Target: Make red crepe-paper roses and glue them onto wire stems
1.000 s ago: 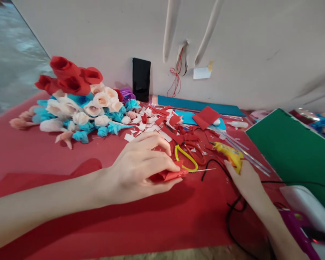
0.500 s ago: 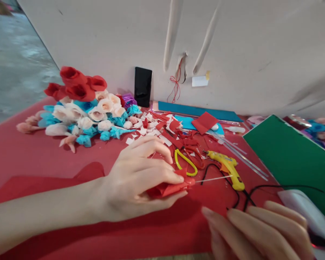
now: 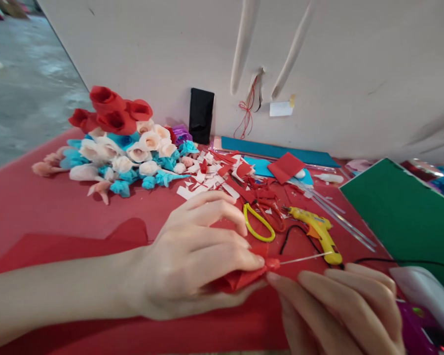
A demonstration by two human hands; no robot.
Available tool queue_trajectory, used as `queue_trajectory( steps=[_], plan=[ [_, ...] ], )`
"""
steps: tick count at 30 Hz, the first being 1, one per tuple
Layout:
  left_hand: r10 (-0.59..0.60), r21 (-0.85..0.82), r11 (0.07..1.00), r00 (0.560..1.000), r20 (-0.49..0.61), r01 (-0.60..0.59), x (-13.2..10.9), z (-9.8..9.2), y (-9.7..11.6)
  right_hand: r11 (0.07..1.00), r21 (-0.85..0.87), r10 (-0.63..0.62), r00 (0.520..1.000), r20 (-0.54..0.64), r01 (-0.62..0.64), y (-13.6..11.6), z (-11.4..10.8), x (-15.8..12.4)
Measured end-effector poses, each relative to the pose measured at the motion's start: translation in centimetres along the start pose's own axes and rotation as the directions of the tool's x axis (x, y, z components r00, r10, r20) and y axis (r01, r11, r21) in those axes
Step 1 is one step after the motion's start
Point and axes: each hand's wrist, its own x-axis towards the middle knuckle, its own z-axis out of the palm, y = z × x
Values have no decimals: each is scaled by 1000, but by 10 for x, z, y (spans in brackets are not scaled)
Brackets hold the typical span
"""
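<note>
My left hand (image 3: 200, 256) is closed around a red paper flower (image 3: 237, 280), its fingertips pinching near the flower's base. A thin pale stem (image 3: 305, 258) sticks out of that base to the right. My right hand (image 3: 340, 305) is just below the stem, its index fingertip close to or touching the base. Its fingers are curled but apart, and nothing shows in them. Red paper (image 3: 133, 315) lies beneath both hands. Beyond them are yellow-handled scissors (image 3: 259, 224) and a yellow glue gun (image 3: 318, 229).
Paper flowers (image 3: 118, 148) are heaped at the back left, beside a black phone (image 3: 202, 116) leaning on the wall. Paper scraps (image 3: 210, 172) lie mid-table. A green board (image 3: 403, 207) and a white object (image 3: 425, 291) are at the right.
My right hand has moved left and up to the flower's base. The flower and my left hand are slightly lower and further right in view, and the whole view has shifted a little.
</note>
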Motion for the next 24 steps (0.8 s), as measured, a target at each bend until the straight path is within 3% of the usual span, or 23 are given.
queue_trajectory(
  steps=[15,21,24],
  plan=[
    [18,124,992,995,98,-30,-3,-3,2,975,185,84,978,190,-120,0,-1,3],
    [0,103,995,997,80,-8,-3,-1,3,948,223,199,971,135,-226,2,-5,10],
    [-10,90,996,997,82,2,-3,0,3,920,299,181,952,246,-252,11,-6,17]
  ],
)
